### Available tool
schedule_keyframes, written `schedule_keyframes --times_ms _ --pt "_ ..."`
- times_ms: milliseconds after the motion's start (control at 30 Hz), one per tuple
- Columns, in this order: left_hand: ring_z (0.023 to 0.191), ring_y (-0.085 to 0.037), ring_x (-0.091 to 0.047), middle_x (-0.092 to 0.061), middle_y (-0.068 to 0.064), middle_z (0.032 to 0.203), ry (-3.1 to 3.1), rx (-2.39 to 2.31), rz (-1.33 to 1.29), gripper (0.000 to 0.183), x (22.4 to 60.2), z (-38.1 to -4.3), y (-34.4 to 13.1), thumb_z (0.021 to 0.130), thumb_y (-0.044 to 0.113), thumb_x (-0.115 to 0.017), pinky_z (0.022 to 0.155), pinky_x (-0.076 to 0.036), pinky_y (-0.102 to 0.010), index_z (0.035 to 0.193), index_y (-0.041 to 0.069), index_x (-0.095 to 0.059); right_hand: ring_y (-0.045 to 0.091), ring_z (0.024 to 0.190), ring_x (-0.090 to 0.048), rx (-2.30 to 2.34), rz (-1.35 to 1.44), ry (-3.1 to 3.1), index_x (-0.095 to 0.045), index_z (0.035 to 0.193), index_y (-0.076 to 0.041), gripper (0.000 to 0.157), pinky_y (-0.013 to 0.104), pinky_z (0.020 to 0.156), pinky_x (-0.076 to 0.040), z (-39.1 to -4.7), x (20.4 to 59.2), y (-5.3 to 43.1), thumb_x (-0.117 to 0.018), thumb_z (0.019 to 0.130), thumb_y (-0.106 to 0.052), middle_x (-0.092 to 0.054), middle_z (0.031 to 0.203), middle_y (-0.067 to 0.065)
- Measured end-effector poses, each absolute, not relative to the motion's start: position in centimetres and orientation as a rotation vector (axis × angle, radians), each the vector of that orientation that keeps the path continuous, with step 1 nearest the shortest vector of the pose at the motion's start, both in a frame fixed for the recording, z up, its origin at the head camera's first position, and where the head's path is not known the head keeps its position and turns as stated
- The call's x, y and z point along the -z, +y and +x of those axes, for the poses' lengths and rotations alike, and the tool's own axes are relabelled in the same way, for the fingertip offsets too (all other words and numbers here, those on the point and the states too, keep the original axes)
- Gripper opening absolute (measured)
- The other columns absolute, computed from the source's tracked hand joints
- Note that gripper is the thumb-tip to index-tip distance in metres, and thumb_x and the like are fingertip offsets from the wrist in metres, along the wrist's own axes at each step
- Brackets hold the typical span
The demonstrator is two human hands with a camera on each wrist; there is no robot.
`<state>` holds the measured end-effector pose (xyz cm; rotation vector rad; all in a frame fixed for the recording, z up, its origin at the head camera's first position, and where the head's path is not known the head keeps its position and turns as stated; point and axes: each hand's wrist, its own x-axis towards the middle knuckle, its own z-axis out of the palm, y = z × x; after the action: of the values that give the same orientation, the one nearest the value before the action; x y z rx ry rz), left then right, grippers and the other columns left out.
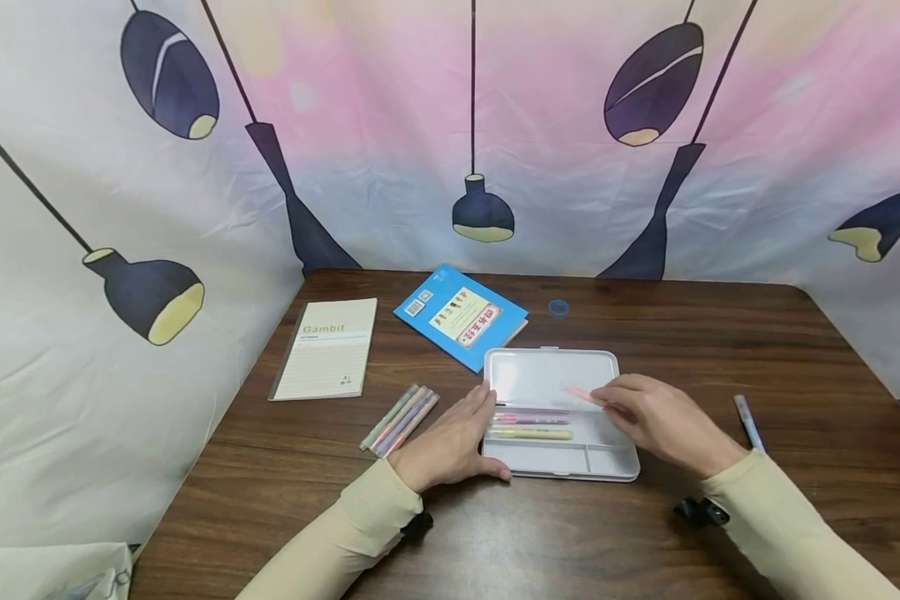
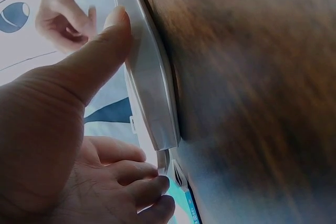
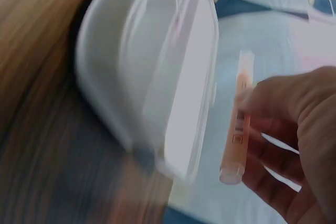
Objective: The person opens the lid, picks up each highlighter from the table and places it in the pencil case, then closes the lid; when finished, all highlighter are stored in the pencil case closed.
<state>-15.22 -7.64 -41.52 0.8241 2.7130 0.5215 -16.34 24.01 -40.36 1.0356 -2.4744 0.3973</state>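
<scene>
pens going into case (image 1: 615, 467): two in | right hand (image 1: 663, 421) pinches orange pen (image 1: 583, 394) over it | left hand (image 1: 450, 442) flat, steadying | three pens (image 1: 400, 419) on worktop (image 1: 645, 542) left

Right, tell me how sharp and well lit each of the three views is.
Head view: evenly lit and sharp, with wide-angle bending at the edges; the pencil case reads clearly. Left wrist view: dim, the table smeared, the left hand sharper. Right wrist view: heavy motion blur, the case washed out, the orange pen in the right hand soft.
</scene>
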Motion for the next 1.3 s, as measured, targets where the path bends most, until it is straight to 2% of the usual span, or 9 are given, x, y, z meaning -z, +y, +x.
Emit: schedule_keyframes --times_ms 233,567,767,1300 --pt "0.153 -0.029 -0.013 -0.008 -0.021 0.165 2.706 -0.525 0.811 0.11 41.7 -15.1 -7.7 0.082 0.054 -0.076 0.123 -0.02 -0.041 0.157 -0.002 -0.018 0.008 0.083 -0.064 -0.445 1.242 -2.499 -0.077 0.105 -0.011 0.025 0.029 0.067 -0.057 -16.9 41.0 20.3 -0.081 0.081 -0.003 -0.069 0.095 -0.003" --pt "0.152 -0.03 -0.013 -0.01 -0.022 0.164 2.696 -0.538 0.815 0.112 41.9 -15.1 -7.7 0.081 0.054 -0.076 0.123 -0.021 -0.041 0.157 -0.003 -0.018 0.007 0.086 -0.065 -0.466 1.334 -2.567 -0.078 0.106 -0.014 0.019 0.029 0.074 -0.058 -17.1 42.0 17.2 -0.078 0.086 -0.011 -0.07 0.096 -0.005" --pt "0.152 -0.03 -0.013 -0.01 -0.022 0.164 2.701 -0.533 0.812 0.112 41.9 -15.1 -7.7 0.081 0.055 -0.077 0.123 -0.021 -0.041 0.157 -0.003 -0.017 0.005 0.083 -0.063 -0.463 1.362 -2.555 -0.078 0.105 -0.015 0.017 0.027 0.072 -0.057 -17.4 42.3 16.6 -0.077 0.088 -0.014 -0.068 0.093 -0.007" --pt "0.153 -0.029 -0.013 -0.01 -0.021 0.165 2.715 -0.521 0.828 0.112 41.5 -15.2 -7.8 0.082 0.055 -0.076 0.123 -0.02 -0.04 0.157 -0.003 -0.018 0.009 0.091 -0.066 -0.411 1.361 -2.613 -0.077 0.107 -0.016 0.02 0.032 0.078 -0.058 -17.8 42.2 16.4 -0.077 0.087 -0.011 -0.069 0.098 -0.006"
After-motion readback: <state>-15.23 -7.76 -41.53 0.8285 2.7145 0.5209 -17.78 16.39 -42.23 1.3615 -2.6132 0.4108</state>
